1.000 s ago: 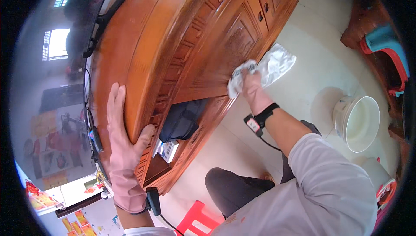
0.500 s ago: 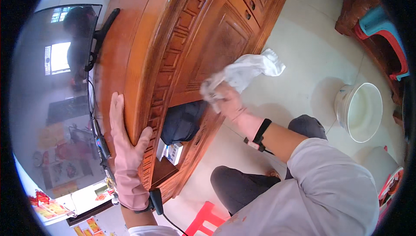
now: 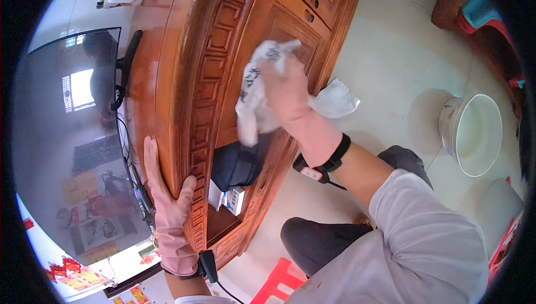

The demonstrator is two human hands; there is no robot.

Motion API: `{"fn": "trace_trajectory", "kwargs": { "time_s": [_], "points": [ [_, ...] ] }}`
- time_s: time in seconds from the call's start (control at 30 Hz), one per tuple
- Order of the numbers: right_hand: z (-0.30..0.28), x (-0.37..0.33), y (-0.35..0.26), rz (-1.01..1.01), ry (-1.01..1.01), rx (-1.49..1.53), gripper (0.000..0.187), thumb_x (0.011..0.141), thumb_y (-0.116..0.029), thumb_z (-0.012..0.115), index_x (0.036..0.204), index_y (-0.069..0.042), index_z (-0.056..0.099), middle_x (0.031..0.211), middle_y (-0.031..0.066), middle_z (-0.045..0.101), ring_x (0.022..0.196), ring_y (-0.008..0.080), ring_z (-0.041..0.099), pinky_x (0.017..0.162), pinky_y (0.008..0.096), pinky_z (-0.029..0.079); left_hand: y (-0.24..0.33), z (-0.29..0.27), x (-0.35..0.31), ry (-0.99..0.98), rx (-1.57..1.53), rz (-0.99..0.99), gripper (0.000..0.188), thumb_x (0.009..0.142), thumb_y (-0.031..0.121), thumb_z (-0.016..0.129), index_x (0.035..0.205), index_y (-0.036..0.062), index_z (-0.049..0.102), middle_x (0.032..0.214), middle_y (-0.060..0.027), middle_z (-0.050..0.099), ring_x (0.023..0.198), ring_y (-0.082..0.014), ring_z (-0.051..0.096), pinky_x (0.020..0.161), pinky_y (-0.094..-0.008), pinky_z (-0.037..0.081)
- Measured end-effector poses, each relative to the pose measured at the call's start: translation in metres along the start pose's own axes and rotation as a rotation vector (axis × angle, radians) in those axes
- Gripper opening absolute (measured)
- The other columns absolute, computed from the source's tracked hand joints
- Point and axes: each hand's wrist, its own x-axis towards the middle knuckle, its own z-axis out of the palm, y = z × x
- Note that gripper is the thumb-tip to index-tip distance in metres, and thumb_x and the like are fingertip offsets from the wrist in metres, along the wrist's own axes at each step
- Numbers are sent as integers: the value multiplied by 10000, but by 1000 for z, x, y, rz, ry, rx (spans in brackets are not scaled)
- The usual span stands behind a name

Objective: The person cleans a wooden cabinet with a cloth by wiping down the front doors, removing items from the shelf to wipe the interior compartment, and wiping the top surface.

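Note:
My right hand (image 3: 286,89), in a pink rubber glove, presses a white cloth (image 3: 254,94) with dark markings against the carved door panel (image 3: 296,30) of a wooden cabinet (image 3: 167,80). Part of the cloth hangs loose below the hand, and a pale end shows beyond the wrist. The fingers are bent over the cloth and partly blurred. My left hand (image 3: 169,200), gloved in the same pink, lies along the cabinet's top edge with fingers stretched and thumb over the front rim. It holds nothing.
A television (image 3: 72,147) with cables stands on the cabinet top. An open compartment below the door holds a dark bag (image 3: 237,165) and a small white box (image 3: 234,200). On the floor to the right is a white basin (image 3: 479,136); a red stool (image 3: 279,281) is near my legs.
My right hand has moved up and onto the door panel with the cloth, which is now bunched against the wood. The left hand stays on the cabinet edge; the view has shifted slightly.

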Motion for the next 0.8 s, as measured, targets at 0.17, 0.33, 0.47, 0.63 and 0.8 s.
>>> {"fn": "trace_trajectory", "kwargs": {
  "time_s": [0.17, 0.33, 0.47, 0.63, 0.8],
  "points": [
    [8, -45, 49, -117, -210, -247, 434, 840, -228, 677, 1162, -1, 494, 1100, 259, 562, 1055, 434, 554, 877, 455, 452, 0, 0, 1, -21, 16, 12, 849, 746, 44, 652, 1485, 20, 236, 1545, -190, 219, 1435, -328, 202, 1173, -400, 144],
    [-2, 50, -6, -98, 23, -173, 399, 866, -260, 648, 1120, 16, 513, 1076, 278, 576, 1036, 427, 564, 875, 447, 453, 1, 1, 1, -29, 46, -7, 855, 753, 68, 649, 1491, 24, 221, 1544, -198, 218, 1434, -335, 205, 1173, -399, 134],
    [6, 69, -21, -185, 284, -145, 380, 885, -302, 611, 1067, 22, 533, 1038, 293, 566, 973, 440, 565, 849, 471, 445, -6, -3, -2, -26, 57, 24, 866, 753, 102, 658, 1491, 15, 214, 1543, -206, 216, 1433, -341, 205, 1172, -407, 133],
    [8, -4, 39, -198, -97, -181, 440, 862, -265, 641, 1157, 0, 451, 1084, 289, 553, 1002, 450, 565, 878, 469, 441, -6, 0, -4, -25, 53, -4, 880, 744, 137, 660, 1489, 3, 210, 1542, -218, 213, 1435, -353, 198, 1171, -418, 132],
    [-2, 72, -29, -68, 68, -133, 417, 865, -270, 638, 1139, 7, 491, 1045, 294, 581, 1012, 448, 572, 860, 473, 455, -8, -5, -3, -48, 110, -27, 895, 733, 153, 664, 1489, 2, 209, 1546, -220, 201, 1440, -353, 184, 1170, -425, 131]
  ]
}}
